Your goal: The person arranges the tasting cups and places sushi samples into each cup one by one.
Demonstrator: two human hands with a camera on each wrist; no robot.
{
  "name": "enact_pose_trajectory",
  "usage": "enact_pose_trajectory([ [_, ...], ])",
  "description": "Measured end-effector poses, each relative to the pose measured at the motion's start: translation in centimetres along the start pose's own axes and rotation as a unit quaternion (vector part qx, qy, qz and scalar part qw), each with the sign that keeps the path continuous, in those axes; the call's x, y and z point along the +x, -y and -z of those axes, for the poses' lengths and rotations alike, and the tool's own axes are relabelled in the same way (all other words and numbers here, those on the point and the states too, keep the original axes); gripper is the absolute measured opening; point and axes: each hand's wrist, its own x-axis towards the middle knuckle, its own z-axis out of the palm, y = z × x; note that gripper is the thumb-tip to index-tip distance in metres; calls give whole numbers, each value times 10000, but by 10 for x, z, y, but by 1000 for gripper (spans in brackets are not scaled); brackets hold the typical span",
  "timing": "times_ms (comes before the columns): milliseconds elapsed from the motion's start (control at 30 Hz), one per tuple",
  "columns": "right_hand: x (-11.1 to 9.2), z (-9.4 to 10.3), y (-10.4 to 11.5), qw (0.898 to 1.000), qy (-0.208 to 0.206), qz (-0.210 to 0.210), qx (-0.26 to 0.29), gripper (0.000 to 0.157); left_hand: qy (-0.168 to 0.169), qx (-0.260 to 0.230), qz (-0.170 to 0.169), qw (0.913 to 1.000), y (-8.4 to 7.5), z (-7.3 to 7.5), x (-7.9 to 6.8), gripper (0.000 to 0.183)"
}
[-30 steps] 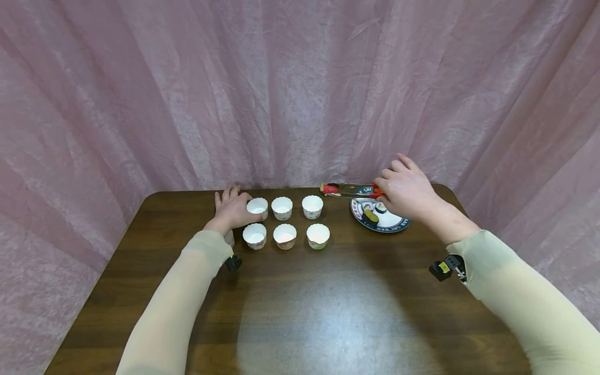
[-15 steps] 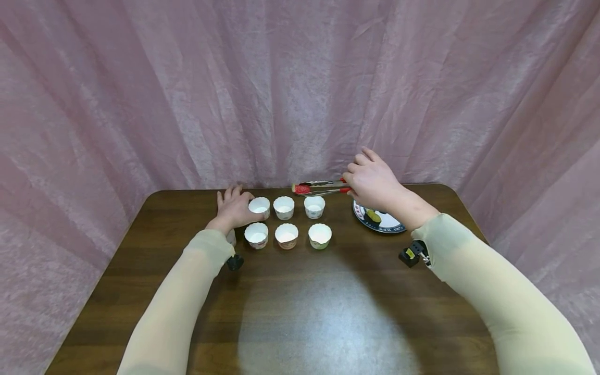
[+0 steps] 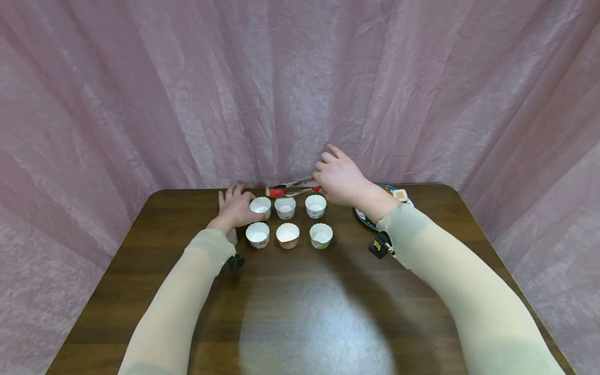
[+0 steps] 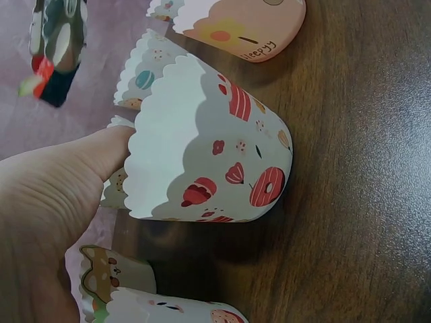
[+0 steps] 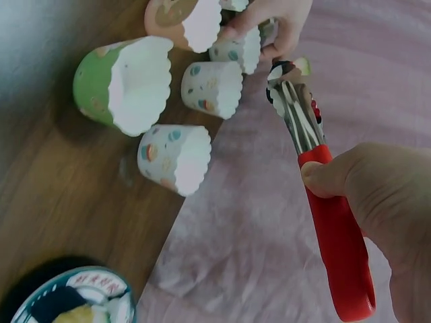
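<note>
From my remote station I find the right hand (image 3: 341,178) gripping red-handled tongs (image 5: 330,215). The head view places their jaws beyond the back row of paper cups, with a red piece (image 3: 275,192) at the tips. My left wrist view confirms that this piece has a pale green end and hangs clear of the cups.

The left hand (image 3: 236,209) holds the left-hand back cup (image 3: 260,205) between thumb and forefinger, other fingers spread; the right wrist view shows that hold from the opposite side.

In the head view I count six cups in two rows, plus part of a seventh behind the left wrist. Only the left wrist view reveals a brown-patterned cup (image 4: 128,272) next to that one, and the lettering on the orange cup (image 4: 256,30).

The plate (image 5: 101,281) is mostly behind the right forearm from above, where a white-and-orange piece (image 3: 400,195) shows. The right wrist view picks up dark and yellow food on it instead.
</note>
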Motion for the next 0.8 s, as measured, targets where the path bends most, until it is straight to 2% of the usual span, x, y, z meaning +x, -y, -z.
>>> enact_pose_trajectory([
  [200,14,-2,11,9998,100,145,-58,16,103,12,54,9999,1,-3,3,76],
  [433,26,-5,18,9992,102,247,-287,12,102,14,41,9999,-2,0,-2,78],
  [633,36,-7,23,9984,316,252,-407,12,60,68,23,10000,-2,0,-3,83],
  [800,40,-9,25,9985,198,326,-392,9,105,50,59,9999,-2,0,-2,86],
])
